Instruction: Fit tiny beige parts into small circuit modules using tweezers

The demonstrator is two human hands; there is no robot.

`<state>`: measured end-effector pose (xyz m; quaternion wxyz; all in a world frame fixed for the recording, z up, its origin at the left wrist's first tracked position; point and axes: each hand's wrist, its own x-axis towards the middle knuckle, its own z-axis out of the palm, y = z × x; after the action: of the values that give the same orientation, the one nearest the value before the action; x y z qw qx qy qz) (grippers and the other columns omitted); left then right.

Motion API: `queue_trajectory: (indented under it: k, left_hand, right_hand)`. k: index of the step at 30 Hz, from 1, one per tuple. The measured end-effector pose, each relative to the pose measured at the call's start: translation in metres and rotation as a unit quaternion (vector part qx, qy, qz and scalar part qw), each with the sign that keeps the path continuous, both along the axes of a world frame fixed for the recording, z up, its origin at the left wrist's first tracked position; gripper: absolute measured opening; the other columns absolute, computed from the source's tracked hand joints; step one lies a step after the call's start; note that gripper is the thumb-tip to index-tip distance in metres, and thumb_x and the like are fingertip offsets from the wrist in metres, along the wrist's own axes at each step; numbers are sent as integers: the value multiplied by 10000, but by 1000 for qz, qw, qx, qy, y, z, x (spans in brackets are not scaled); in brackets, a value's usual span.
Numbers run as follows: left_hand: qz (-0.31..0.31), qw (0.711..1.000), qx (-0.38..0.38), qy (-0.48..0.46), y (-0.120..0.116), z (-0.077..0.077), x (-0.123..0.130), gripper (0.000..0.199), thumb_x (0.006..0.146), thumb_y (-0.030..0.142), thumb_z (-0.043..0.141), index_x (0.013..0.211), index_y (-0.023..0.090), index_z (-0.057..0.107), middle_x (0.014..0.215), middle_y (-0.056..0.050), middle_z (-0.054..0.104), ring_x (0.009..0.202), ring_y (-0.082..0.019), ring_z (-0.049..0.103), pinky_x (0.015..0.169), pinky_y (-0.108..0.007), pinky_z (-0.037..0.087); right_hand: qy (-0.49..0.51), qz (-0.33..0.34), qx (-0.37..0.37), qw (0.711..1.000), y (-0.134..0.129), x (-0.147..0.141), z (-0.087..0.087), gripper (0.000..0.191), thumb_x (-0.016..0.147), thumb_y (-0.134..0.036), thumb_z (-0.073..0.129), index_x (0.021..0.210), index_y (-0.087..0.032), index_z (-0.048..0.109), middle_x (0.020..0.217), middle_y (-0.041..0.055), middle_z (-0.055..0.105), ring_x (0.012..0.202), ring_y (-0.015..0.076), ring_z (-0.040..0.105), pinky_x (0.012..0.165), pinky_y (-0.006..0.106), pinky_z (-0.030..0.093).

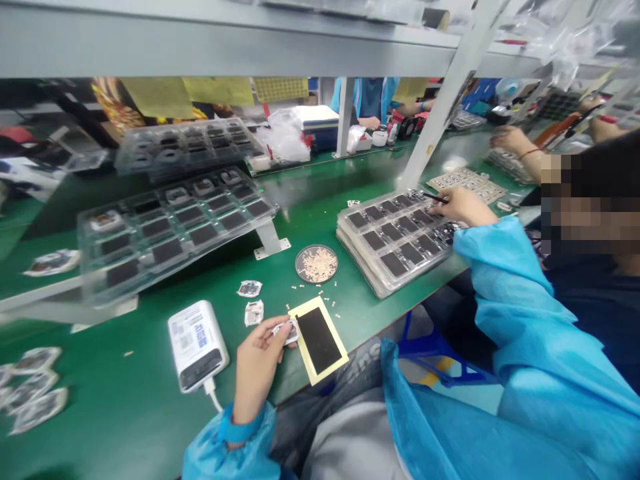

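green matte workbench (125,400), left hand (257,367) pinching small silvery piece (289,331)

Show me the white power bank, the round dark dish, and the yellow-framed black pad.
White rectangular power bank (196,337): head view, on its labelled top face.
Round dark dish of pale small parts (298,264): head view, on its left rim.
Yellow-framed black rectangular pad (318,340): head view, on its black centre.

Bright, even light; shadows faint. Glare on the tray stack (395,247) and the clear tray (175,233) at 9 o'clock. Edges bowed, notably the shelf (225,47) at 12 o'clock.
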<state>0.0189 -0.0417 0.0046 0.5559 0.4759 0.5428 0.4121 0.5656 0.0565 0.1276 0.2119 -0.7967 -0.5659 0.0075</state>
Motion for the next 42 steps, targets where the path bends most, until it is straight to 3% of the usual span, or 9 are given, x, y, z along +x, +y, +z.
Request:
queue_trajectory:
  k: [4, 9, 14, 19, 22, 26, 31, 35, 42]
  left_hand:
    - [17, 999, -1, -36, 0, 1, 0, 460, 756, 529, 824, 991, 148, 720, 813, -54, 734, 632, -137, 640, 545, -211, 506]
    - [4, 999, 14, -46, 1, 6, 3, 381, 780, 496, 815, 922, 156, 720, 763, -34, 717, 594, -120, 617, 537, -204, 514]
    - [20, 997, 12, -67, -3, 9, 7, 398, 801, 525, 783, 897, 143, 723, 724, -32, 699, 567, -122, 610, 507, -212, 512]
    - [-24, 996, 29, -84, -8, 7, 8, 432, 850, 567, 720, 911, 139, 723, 740, -40, 702, 600, -137, 633, 508, -222, 521]
    - [-37, 995, 36, -85, -10, 7, 9, 398, 836, 539, 750, 881, 148, 689, 692, -20, 689, 571, -126, 621, 500, -208, 498]
    - [5, 996, 39, -84, -9, 7, 10, 363, 843, 508, 753, 837, 154, 676, 645, -2, 662, 538, -110, 592, 484, -197, 477]
    - [55, 994, 21, -94, -6, 5, 8, 370, 856, 518, 734, 808, 152, 710, 640, -5, 660, 520, -117, 580, 482, -221, 485]
    - [69, 992, 6, -107, -5, 1, 6, 389, 921, 500, 653, 1042, 150, 773, 766, -56, 729, 575, -137, 632, 457, -211, 386]
    - [52, 992, 49, -108, -7, -4, -1, 388, 914, 321, 618, 1251, 168, 735, 985, -76, 759, 583, -98, 505, 550, -246, 390]
  right_hand:
    - [4, 6, 57, 998, -16, -37, 22, 263, 777, -420, 814, 769, -184, 697, 637, 37, 636, 687, 189, 576, 706, 354, 435]
    - [283, 182, 76, 939, -54, -157, 27, 355, 771, -485, 814, 963, -198, 734, 870, 46, 754, 751, 199, 683, 675, 330, 530]
    - [443, 319, -65, 835, -79, -267, -13, 318, 860, -468, 751, 976, -178, 693, 802, 49, 761, 720, 180, 715, 680, 297, 546]
    - [469, 416, -169, 761, -72, -326, -64, 264, 931, -440, 680, 981, -181, 664, 594, -25, 648, 579, 135, 622, 619, 262, 488]
    - [435, 460, -182, 752, -60, -343, -77, 266, 942, -434, 654, 998, -179, 708, 678, -6, 662, 600, 129, 593, 595, 259, 469]
    - [480, 427, -112, 758, -52, -351, -86, 365, 924, -444, 664, 1177, -184, 694, 890, 29, 692, 679, 128, 602, 644, 270, 500]
    - [496, 402, -93, 764, -54, -351, -101, 286, 825, -444, 783, 906, -187, 686, 834, 19, 685, 743, 159, 642, 693, 286, 526]
    - [544, 362, -60, 754, -53, -342, -100, 259, 829, -418, 791, 905, -199, 677, 846, 30, 732, 792, 179, 698, 746, 302, 548]
    - [521, 397, -189, 732, -51, -332, -94, 302, 822, -465, 801, 832, -166, 767, 724, 37, 751, 657, 146, 665, 634, 260, 498]
